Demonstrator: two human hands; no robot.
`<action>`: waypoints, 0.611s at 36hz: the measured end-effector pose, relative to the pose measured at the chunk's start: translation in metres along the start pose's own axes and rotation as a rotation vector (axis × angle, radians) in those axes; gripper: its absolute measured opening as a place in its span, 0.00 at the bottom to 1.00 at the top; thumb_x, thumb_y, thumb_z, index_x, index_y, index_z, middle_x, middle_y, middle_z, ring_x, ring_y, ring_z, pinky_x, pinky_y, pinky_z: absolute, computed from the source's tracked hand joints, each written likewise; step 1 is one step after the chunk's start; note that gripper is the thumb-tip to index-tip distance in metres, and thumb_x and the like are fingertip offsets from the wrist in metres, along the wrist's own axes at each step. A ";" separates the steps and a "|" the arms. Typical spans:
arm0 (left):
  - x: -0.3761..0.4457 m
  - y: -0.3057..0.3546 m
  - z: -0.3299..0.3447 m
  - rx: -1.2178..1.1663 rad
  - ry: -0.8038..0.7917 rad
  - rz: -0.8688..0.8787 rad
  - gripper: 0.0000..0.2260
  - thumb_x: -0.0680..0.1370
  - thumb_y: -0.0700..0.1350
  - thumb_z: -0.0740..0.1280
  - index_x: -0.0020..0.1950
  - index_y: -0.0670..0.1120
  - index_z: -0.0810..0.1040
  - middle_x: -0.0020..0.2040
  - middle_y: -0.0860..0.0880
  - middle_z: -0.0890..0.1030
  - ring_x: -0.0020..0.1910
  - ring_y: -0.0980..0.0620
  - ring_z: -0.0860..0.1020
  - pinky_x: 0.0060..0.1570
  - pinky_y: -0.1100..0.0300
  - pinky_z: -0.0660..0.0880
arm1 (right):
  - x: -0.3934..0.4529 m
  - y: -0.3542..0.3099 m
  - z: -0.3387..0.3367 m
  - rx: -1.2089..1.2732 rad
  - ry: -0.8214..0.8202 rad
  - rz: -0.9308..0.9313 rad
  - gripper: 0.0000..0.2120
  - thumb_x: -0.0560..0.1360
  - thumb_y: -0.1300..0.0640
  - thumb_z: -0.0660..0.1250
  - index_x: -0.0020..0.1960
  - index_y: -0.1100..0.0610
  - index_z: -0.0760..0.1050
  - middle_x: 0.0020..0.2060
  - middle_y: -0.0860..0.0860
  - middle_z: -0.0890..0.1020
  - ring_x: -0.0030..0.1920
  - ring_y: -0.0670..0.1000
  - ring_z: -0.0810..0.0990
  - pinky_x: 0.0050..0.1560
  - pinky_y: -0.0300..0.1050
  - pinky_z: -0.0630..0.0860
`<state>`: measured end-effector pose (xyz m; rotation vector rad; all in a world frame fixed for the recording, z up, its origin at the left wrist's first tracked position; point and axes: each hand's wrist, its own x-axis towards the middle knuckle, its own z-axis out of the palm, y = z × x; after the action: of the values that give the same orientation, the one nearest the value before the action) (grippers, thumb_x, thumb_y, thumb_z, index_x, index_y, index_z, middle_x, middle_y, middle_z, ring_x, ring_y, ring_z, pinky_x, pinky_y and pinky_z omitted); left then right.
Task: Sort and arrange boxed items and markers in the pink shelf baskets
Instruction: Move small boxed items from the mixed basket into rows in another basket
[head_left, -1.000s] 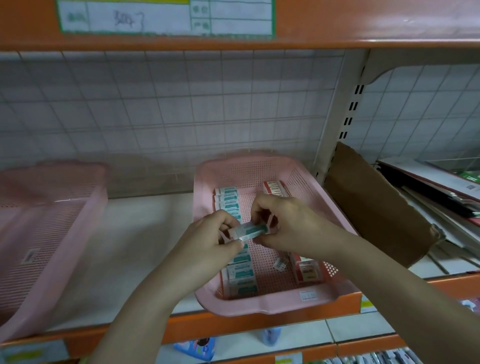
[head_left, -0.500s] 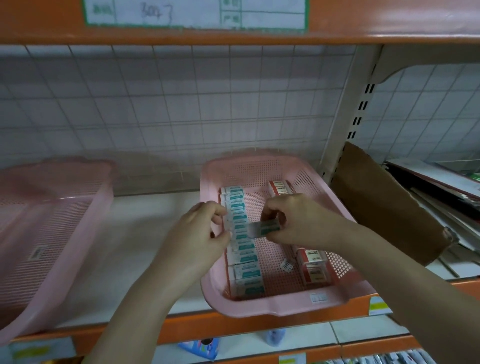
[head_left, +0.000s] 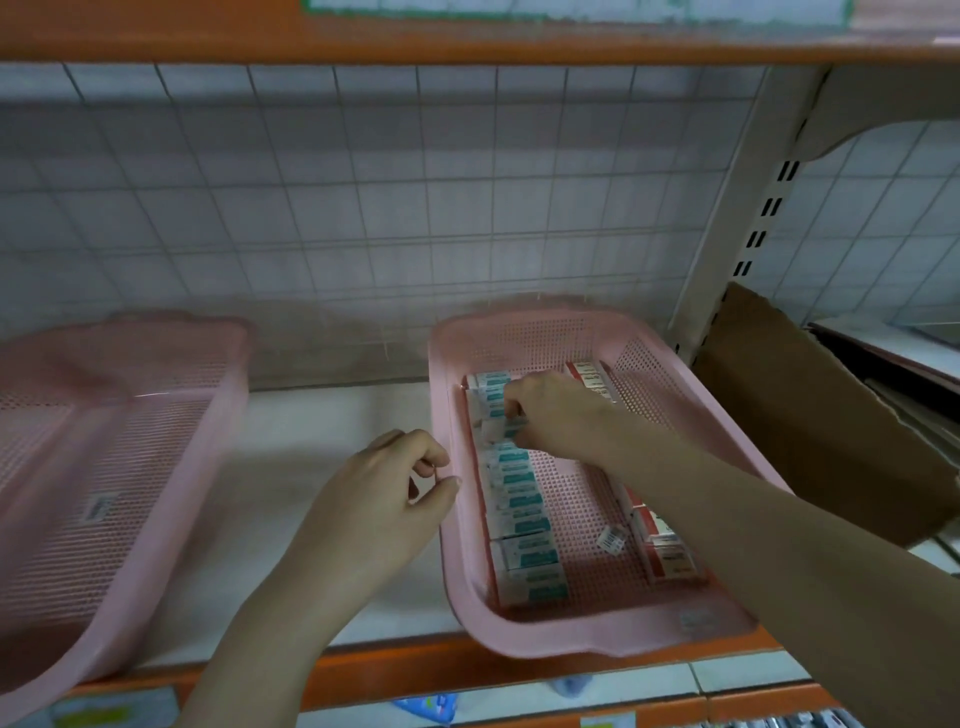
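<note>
The small teal box (head_left: 501, 430) is sitting in the right hand's fingers (head_left: 511, 410), low over the teal row (head_left: 519, 499) on the left side of the pink basket (head_left: 597, 636). The box looks a bit blurry, so its print can't be read. Its long side is running left to right, same way as the other teal boxes, which are lying one after another from the back wall twd the front rim.

The right hand (head_left: 558, 415) is pinching the box w/ curled fingers, palm down, and is reaching in from the right. It's the near hand by far: the box is just under its fingertips, and the row is right below that. So the box probably needs to go straight down into the row, w/ no turn.

The left hand (head_left: 387, 499) is hanging just outside the basket's left wall, fingers loosely curled, thumb near the rim. It seems to be holding nothing.

Red boxes (head_left: 665, 551) are lying along the basket's right side, apart from the teal ones. A 2nd pink basket (head_left: 130, 467) is standing well apart to the left on the shelf (head_left: 322, 415).
</note>
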<state>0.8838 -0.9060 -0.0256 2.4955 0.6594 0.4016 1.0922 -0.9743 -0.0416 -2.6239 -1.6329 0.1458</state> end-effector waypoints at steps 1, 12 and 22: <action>0.000 -0.001 -0.001 -0.009 -0.010 -0.001 0.07 0.76 0.52 0.66 0.53 0.54 0.76 0.49 0.59 0.76 0.44 0.61 0.76 0.46 0.64 0.73 | 0.003 -0.001 0.000 -0.015 -0.004 0.006 0.11 0.74 0.58 0.69 0.56 0.58 0.76 0.52 0.54 0.80 0.50 0.53 0.80 0.52 0.49 0.79; 0.007 -0.011 -0.009 -0.059 -0.028 0.036 0.04 0.76 0.52 0.66 0.49 0.55 0.77 0.47 0.60 0.77 0.44 0.61 0.76 0.43 0.66 0.72 | 0.008 -0.008 0.003 0.055 -0.048 0.040 0.08 0.79 0.55 0.64 0.54 0.59 0.74 0.51 0.54 0.79 0.44 0.50 0.75 0.45 0.41 0.69; 0.010 -0.013 -0.009 -0.054 -0.040 0.073 0.04 0.76 0.51 0.66 0.50 0.54 0.76 0.47 0.60 0.77 0.44 0.61 0.76 0.40 0.70 0.69 | 0.009 -0.011 -0.001 0.025 -0.044 0.052 0.08 0.78 0.57 0.63 0.54 0.60 0.74 0.52 0.55 0.79 0.49 0.53 0.79 0.52 0.45 0.76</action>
<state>0.8833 -0.8878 -0.0236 2.4753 0.5363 0.3896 1.0860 -0.9612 -0.0401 -2.6642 -1.5652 0.2264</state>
